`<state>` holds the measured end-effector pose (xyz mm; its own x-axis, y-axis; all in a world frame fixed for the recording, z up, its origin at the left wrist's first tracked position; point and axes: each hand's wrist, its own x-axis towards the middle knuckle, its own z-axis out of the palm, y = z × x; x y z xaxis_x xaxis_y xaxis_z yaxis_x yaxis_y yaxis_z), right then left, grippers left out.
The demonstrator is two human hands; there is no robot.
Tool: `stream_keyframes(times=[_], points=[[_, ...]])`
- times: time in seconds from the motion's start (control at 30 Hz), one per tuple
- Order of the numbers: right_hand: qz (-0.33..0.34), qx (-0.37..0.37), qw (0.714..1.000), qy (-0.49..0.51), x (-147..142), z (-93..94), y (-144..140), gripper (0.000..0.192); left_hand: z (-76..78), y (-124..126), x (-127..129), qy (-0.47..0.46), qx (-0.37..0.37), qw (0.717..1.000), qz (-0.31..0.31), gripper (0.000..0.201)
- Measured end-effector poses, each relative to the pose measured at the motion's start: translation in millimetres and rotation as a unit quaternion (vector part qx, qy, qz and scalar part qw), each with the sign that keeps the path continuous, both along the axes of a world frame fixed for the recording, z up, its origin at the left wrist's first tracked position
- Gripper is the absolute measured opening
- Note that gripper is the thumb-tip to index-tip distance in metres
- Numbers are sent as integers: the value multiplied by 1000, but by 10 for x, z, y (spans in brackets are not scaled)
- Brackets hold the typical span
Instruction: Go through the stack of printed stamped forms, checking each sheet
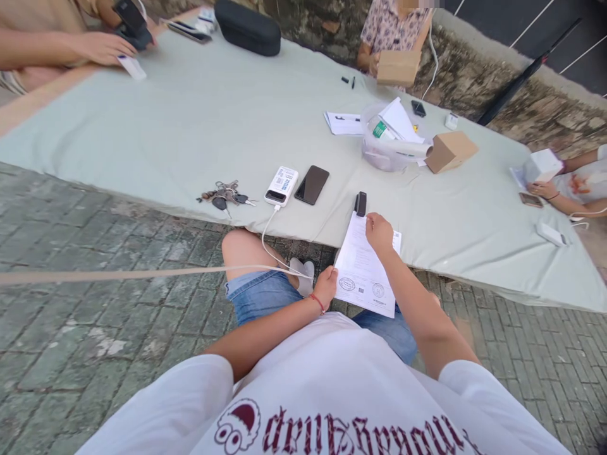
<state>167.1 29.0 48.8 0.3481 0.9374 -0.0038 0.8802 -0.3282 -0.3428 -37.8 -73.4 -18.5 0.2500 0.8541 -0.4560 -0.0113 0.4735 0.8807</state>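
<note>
One printed paper [359, 259], bearing two round stamps [347, 284], lies across the front edge of the counter [190, 126] and over the lap. The left hand's [326, 285] fingers are clamped on its left edge; the right hand's [379, 234] are curled near its top, though I can't tell whether they pinch it. One black stapler [361, 204] sits at that top end. Leftward: one dark phone [312, 185], one white power bank [281, 186], one bunch of keys [227, 194].

The covered table [165, 133] bears keys [220, 203], a power bank [282, 185], phone [312, 185] and tub [386, 159].
</note>
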Motion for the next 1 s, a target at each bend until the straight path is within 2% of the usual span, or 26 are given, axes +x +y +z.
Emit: stream_keyframes(times=[0.1,0.2,0.43,0.73,1.0], points=[[61,54,997,-5,-8,-102,-136,43,4,-10,5,-4,-5,1000,-1,28],[91,79,993,4,6,-154,-117,53,7,-15,19,2,-6,1000,0,29],[160,8,987,-7,42,-149,84,79,4,-28,42,-2,-1,1000,1,28],[141,-10,989,-54,-126,-179,6,76,34,-90,39,4,-15,1000,16,33],[124,3,992,-23,-184,-302,-41,84,47,-97,36,9,-29,999,17,28]])
